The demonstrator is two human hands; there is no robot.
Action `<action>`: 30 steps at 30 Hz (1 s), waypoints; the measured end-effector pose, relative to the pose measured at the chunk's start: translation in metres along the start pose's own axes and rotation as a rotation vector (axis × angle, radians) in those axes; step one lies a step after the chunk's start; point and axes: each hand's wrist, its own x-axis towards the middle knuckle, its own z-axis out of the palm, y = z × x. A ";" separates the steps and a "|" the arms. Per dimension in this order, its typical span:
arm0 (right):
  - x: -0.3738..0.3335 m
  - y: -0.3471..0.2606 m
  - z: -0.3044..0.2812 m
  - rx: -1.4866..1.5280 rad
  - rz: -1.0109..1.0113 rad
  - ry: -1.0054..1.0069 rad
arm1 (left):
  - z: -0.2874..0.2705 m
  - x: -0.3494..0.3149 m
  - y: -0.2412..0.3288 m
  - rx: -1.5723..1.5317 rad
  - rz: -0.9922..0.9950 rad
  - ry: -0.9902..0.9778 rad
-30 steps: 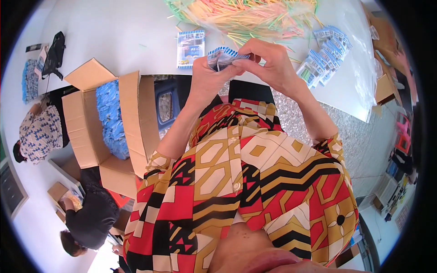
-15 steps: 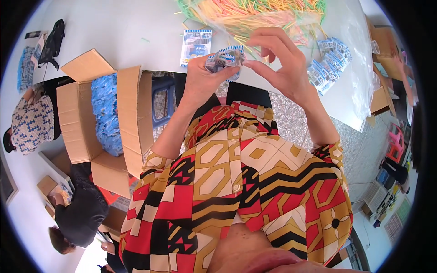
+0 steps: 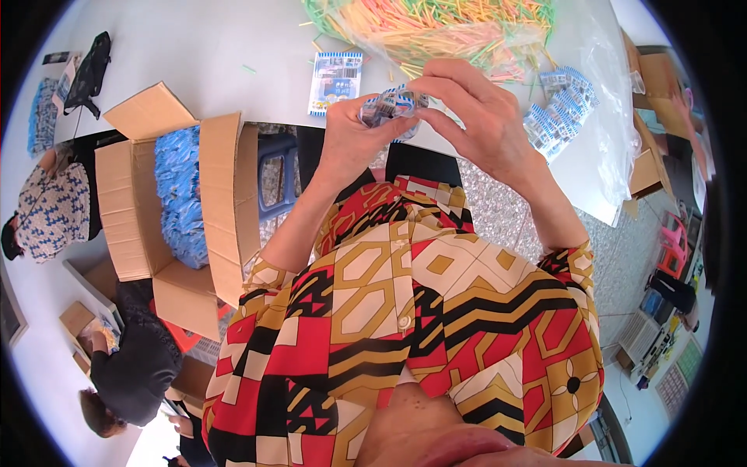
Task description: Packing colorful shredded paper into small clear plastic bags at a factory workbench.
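Note:
Over the near edge of the white table, my left hand [image 3: 348,140] is closed around a bundle of small blue-and-white plastic packets [image 3: 387,109] with striped edges. The thumb and index finger of my right hand [image 3: 486,124] pinch the bundle's right side; whatever lies between those fingertips is hidden. A flat packet [image 3: 335,84] of similar colours lies on the table just beyond my left hand. To the right of my right hand, a row of overlapping striped packets [image 3: 562,113] rests on the table.
Beyond my hands, thin coloured sticks [image 3: 467,27] are heaped on clear plastic. A cardboard box [image 3: 222,194] full of blue packets [image 3: 180,194] stands at left, near a blue stool [image 3: 276,175]. Clear plastic sheeting [image 3: 603,148] hangs at the table's right. Other people [image 3: 132,350] work at left.
My right hand has come in and lowered slightly, its raised fingers now folded down onto the bundle. The bundle has shifted a little to the right and tilted in my left hand.

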 end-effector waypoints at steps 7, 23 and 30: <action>-0.001 -0.001 -0.001 -0.016 0.015 0.070 | 0.004 -0.001 0.005 -0.034 0.020 0.037; 0.011 0.003 -0.004 -0.049 -0.342 -0.144 | -0.005 0.001 -0.002 -0.029 0.017 0.061; 0.006 0.002 -0.003 -0.007 -0.127 -0.134 | -0.002 -0.002 -0.002 -0.004 -0.014 0.004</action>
